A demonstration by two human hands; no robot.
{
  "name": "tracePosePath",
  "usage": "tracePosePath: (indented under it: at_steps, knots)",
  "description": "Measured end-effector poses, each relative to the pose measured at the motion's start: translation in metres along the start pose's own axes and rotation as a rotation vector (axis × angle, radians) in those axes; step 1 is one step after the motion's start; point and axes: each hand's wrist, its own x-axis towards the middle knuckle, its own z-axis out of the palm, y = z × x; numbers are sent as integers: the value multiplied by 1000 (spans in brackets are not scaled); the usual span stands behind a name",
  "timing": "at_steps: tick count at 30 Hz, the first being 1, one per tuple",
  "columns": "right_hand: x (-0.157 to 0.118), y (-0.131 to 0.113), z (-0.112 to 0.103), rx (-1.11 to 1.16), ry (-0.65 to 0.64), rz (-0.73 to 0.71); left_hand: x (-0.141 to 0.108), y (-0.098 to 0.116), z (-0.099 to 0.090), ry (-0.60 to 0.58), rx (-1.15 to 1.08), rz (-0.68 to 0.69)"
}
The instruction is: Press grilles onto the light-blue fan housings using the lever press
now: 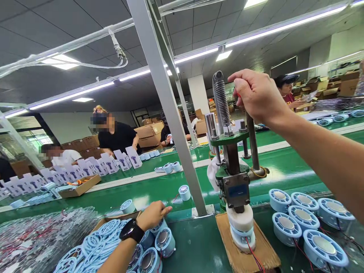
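My right hand [253,93] is closed round the top of the lever of a green hand press [231,140]. Beneath the press's white ram [241,218], a light blue round housing [241,232] with red wires sits on a white base, on a brown board [264,242]. My left hand [153,215], with a black watch at the wrist, hovers over several blue housings with silver discs [165,242]; its thumb sticks out and its other fingers are largely hidden. Beside it lies a box of light blue rings [99,242].
More blue housings [303,214] stand right of the press. A grey metal post [170,106] rises behind the green belt [136,195]. Clear plastic trays [45,242] lie at the lower left. Across the belt are white printed boxes [110,163] and several people [118,134].
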Motion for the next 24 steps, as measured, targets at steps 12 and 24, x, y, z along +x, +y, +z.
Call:
tracePosePath:
  at_steps: [12, 24]
  knots:
    - [-315, 34, 48, 428, -192, 531, 10, -4, -26, 90, -185, 12]
    - [-326, 31, 94, 490, -158, 462, 84, 70, -19, 256, -402, 324]
